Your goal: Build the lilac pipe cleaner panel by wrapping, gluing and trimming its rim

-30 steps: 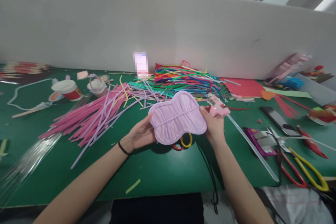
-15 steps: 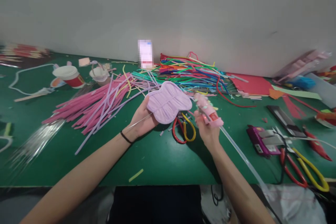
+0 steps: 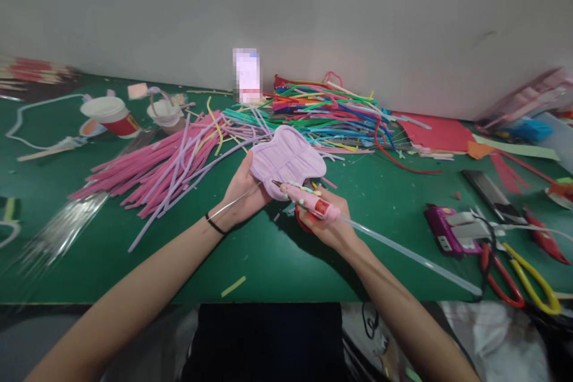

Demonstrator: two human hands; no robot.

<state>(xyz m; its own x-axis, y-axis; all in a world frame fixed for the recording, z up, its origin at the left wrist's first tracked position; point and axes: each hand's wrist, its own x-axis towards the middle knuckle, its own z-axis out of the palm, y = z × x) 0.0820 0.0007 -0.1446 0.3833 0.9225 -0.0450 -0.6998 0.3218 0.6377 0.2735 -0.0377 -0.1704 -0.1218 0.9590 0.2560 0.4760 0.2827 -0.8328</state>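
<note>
My left hand (image 3: 244, 198) holds a lilac butterfly-shaped piece (image 3: 293, 155), apparently made of pipe cleaners, with the fingers beneath it. A thin wire (image 3: 233, 202) runs from its lower left edge back across my wrist. In my right hand (image 3: 335, 231) is a pink hot glue gun (image 3: 313, 202), with a long clear glue stick (image 3: 412, 258) sticking out of its rear. The nozzle is over the lower lobe of the lilac piece; whether it touches cannot be made out. Red-handled scissors (image 3: 303, 221) lie below, mostly hidden by my right hand.
Pink pipe cleaners (image 3: 147, 170) lie at left beside silvery wires (image 3: 67, 230). A multicoloured pile (image 3: 331, 113) is at the back, near a propped-up blurred phone (image 3: 248, 74). A paper cup (image 3: 105, 113) stands left. At right are a purple power strip (image 3: 447, 233) and large scissors (image 3: 532, 277).
My right hand has brought the glue gun left, from beside the lilac piece to over its lower lobe. It now covers much of the scissors. My left hand keeps its hold; the view has tilted slightly.
</note>
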